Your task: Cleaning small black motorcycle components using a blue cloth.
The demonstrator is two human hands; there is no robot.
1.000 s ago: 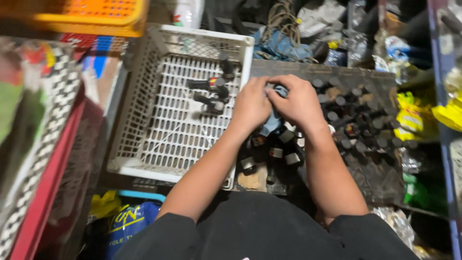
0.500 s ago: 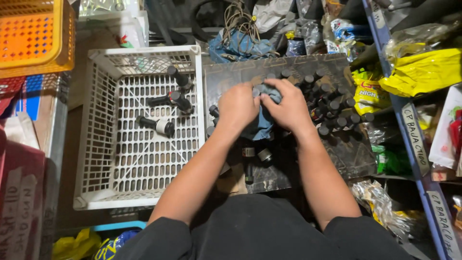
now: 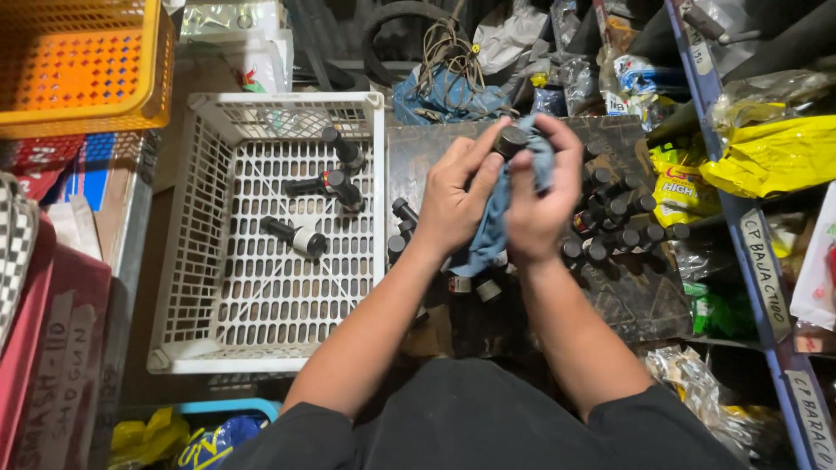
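Both my hands are raised together over a dark tray (image 3: 640,300) packed with several small black cylindrical parts (image 3: 614,209). My right hand (image 3: 538,196) wraps a blue-grey cloth (image 3: 493,228) around one such dark part (image 3: 510,139), whose round end shows at my fingertips. My left hand (image 3: 455,198) pinches that same part and the cloth from the left side. The cloth hangs down between my wrists. A white plastic lattice crate (image 3: 205,339) sits to the left with three black parts (image 3: 296,235) lying on its floor.
An orange basket (image 3: 83,65) stands at the top left. Red and checkered boxes (image 3: 35,287) line the left edge. A blue shelf upright (image 3: 753,235) with yellow packets (image 3: 775,152) runs along the right. Blue rags and wires (image 3: 448,83) lie behind the tray.
My hands have lifted from the tray with the cloth and a dark part, which now shows at my fingertips. The view has shifted so the crate sits further left.
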